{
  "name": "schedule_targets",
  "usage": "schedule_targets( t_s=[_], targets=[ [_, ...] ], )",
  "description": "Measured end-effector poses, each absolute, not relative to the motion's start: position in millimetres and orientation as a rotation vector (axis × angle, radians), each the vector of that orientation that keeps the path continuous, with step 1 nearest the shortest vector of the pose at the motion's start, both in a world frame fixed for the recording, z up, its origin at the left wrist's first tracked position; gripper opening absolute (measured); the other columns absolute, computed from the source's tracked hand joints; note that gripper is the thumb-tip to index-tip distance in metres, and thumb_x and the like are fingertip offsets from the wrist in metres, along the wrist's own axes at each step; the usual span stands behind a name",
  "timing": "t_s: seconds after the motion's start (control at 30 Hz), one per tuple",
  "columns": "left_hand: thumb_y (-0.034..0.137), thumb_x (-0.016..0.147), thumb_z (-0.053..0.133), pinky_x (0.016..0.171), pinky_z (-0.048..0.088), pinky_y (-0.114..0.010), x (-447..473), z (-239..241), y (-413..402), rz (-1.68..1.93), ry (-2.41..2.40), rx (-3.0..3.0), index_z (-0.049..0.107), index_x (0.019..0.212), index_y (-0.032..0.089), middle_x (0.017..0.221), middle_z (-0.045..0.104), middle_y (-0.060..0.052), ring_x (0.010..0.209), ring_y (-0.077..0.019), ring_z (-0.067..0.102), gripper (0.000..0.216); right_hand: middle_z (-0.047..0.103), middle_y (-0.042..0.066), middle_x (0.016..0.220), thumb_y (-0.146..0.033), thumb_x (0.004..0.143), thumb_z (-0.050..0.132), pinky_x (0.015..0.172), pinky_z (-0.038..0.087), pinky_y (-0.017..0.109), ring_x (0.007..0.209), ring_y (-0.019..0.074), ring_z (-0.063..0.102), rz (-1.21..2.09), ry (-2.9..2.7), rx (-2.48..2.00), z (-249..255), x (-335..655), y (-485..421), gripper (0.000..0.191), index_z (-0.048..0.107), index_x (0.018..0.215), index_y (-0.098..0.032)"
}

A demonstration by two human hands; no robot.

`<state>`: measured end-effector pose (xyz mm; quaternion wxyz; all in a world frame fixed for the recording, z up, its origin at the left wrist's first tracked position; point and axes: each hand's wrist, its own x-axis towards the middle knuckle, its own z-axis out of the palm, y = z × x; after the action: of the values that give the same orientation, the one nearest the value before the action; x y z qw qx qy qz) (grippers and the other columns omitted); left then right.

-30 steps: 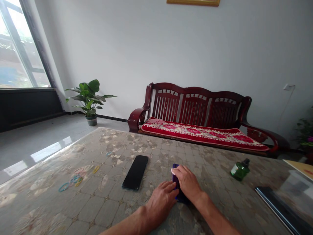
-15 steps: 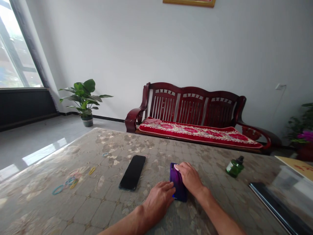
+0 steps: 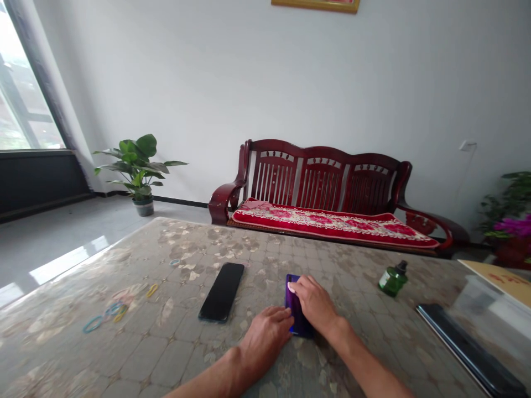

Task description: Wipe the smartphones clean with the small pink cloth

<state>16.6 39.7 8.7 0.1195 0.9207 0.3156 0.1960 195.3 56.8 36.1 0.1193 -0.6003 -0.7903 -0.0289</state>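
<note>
A purple phone (image 3: pixel 295 315) lies flat on the patterned table (image 3: pixel 166 342). My right hand (image 3: pixel 314 303) rests on top of it, fingers pressed down with a small white thing under the fingertips. My left hand (image 3: pixel 264 341) lies flat against the phone's near left edge, fingers together and stretched toward it. A black phone (image 3: pixel 222 283) lies face up a short way to the left, touched by neither hand.
Several coloured rubber bands (image 3: pixel 111 310) lie at the left of the table. A small green bottle (image 3: pixel 392 278) stands at the right. A dark flat device (image 3: pixel 468 350) lies at the right edge. Behind the table are a wooden bench (image 3: pixel 327 193) and a potted plant (image 3: pixel 136 166).
My right hand has slid slightly along the purple phone, showing more of its surface. The left hand stays at its edge. The camera has turned a little to the right.
</note>
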Motion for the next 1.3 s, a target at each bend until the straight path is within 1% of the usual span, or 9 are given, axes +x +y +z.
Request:
schedule_targets(
  t_s=[0.1,0.2,0.4,0.63,0.87,1.0,1.1,1.2,1.3],
  targets=[
    [0.019,0.091,0.061,0.100,0.049,-0.033,17,6,39,0.595,0.926,2.735,0.066,0.101,0.020,0.115,0.070,-0.003,0.107,-0.0217,0.064,0.010,0.066,0.005,0.097,-0.014,0.096,0.042,0.081,0.041,0.026,0.093,0.0178,0.057,-0.081,-2.304,-1.776,35,191,62,0.029,0.068,0.101,-0.025],
    [0.020,0.093,0.059,0.094,0.051,-0.033,19,4,39,0.645,0.935,2.788,0.065,0.094,0.020,0.104,0.072,-0.002,0.098,-0.0211,0.067,0.006,0.065,0.004,0.096,-0.013,0.097,0.042,0.080,0.040,0.026,0.093,0.0178,0.055,-0.079,-2.333,-1.689,34,191,48,0.029,0.068,0.100,-0.025],
    [0.016,0.091,0.060,0.078,0.054,-0.029,23,-6,40,0.761,0.926,2.886,0.062,0.078,0.019,0.085,0.070,-0.001,0.079,-0.0186,0.067,0.014,0.062,0.002,0.090,-0.015,0.098,0.042,0.076,0.038,0.026,0.089,0.0163,0.053,0.004,-2.415,-1.545,35,195,24,0.028,0.068,0.095,-0.025],
    [0.014,0.093,0.056,0.079,0.055,-0.029,19,-10,41,0.841,0.847,2.936,0.063,0.084,0.019,0.087,0.071,-0.003,0.081,-0.0185,0.067,0.013,0.065,0.004,0.091,-0.013,0.096,0.045,0.077,0.040,0.027,0.086,0.0169,0.055,-0.071,-2.303,-1.711,36,190,58,0.028,0.070,0.096,-0.025],
    [0.012,0.093,0.055,0.078,0.053,-0.029,22,-15,41,0.835,0.881,2.940,0.062,0.082,0.019,0.084,0.070,-0.003,0.081,-0.0188,0.067,0.015,0.063,0.002,0.089,-0.012,0.095,0.046,0.075,0.039,0.026,0.088,0.0162,0.055,-0.072,-2.378,-1.590,34,192,25,0.026,0.068,0.091,-0.024],
    [0.012,0.092,0.057,0.079,0.053,-0.029,21,-14,40,0.772,0.879,2.946,0.061,0.085,0.019,0.088,0.069,-0.002,0.084,-0.0192,0.066,0.011,0.064,0.002,0.088,-0.015,0.096,0.048,0.078,0.044,0.026,0.088,0.0157,0.057,-0.077,-2.353,-1.625,36,200,29,0.023,0.069,0.092,-0.024],
    [0.013,0.093,0.055,0.079,0.053,-0.029,19,-11,39,0.752,0.868,2.964,0.061,0.087,0.020,0.088,0.069,-0.003,0.083,-0.0189,0.066,0.011,0.064,0.005,0.106,-0.026,0.097,0.053,0.084,0.050,0.032,0.095,0.0172,0.060,-0.091,-2.290,-1.677,37,205,52,0.017,0.066,0.107,-0.022],
    [0.013,0.092,0.057,0.077,0.053,-0.030,18,-11,38,0.756,0.870,2.970,0.061,0.088,0.020,0.088,0.070,-0.003,0.081,-0.0193,0.066,0.009,0.058,0.009,0.125,-0.037,0.096,0.057,0.088,0.053,0.041,0.103,0.0202,0.061,-0.090,-2.281,-1.675,36,206,64,0.030,0.058,0.121,-0.020],
    [0.012,0.090,0.059,0.075,0.053,-0.030,19,-11,38,0.766,0.882,2.965,0.062,0.088,0.020,0.089,0.070,-0.002,0.080,-0.0196,0.066,0.009,0.064,0.004,0.105,-0.026,0.098,0.052,0.083,0.050,0.031,0.093,0.0162,0.060,-0.080,-2.283,-1.679,34,203,53,0.016,0.066,0.104,-0.022]
  ],
)
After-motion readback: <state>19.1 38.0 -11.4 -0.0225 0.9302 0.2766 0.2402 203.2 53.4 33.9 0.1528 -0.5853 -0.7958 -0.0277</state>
